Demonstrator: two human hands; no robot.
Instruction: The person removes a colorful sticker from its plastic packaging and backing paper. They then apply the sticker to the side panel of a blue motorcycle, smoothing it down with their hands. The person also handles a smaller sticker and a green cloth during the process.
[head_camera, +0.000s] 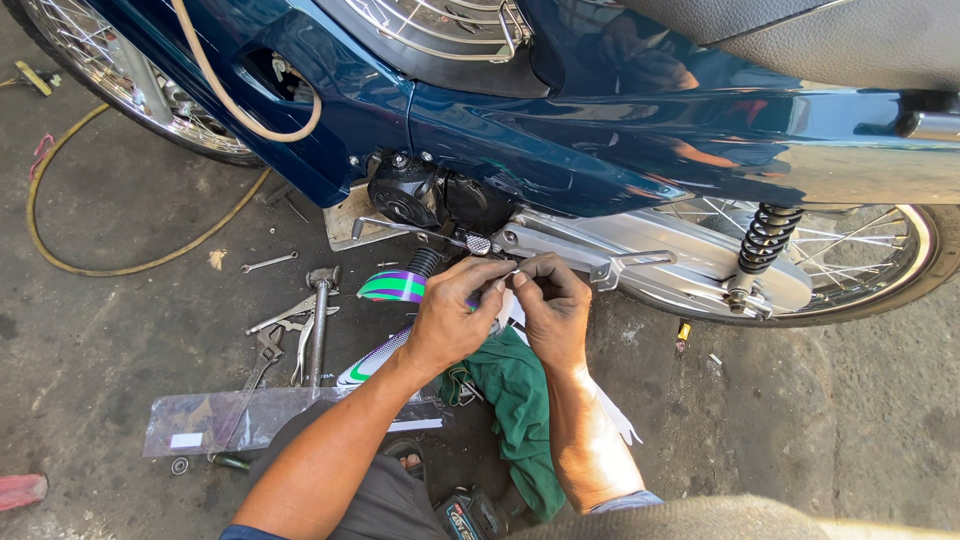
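In the head view, the left hand (450, 315) and the right hand (552, 308) were brought together, fingertips nearly touching, just below the silver chain cover (640, 250) of a dark blue glossy motorcycle (560, 130). A small thin pale piece (507, 274), too small to be made out clearly, was pinched between the fingertips of both hands, so both were narrowed onto it rather than spread. The piece was judged to be light and thin, possibly flimsy, and best taken by its edges with a gentle pinch; a firm squeeze could crease it.

Directly above the hands, a chequered metal footpeg (478, 243) and the black engine casing (410, 195) were seen. Under the wrists lay a crumpled green cloth (515, 390). To the left of the left hand, a curved panel striped in purple, green and white (392, 286) rested on the concrete floor (120, 330), and further left a steel hammer (318, 320), pliers (290, 318) and a small spanner (268, 263) were laid out. Near the left forearm a clear plastic sheet (250, 418) was spread. To the right of the right hand, a black coil shock absorber (765, 238) was mounted beside the spoked rear wheel (860, 260). A tan hose (120, 260) curled on the floor far to the left.
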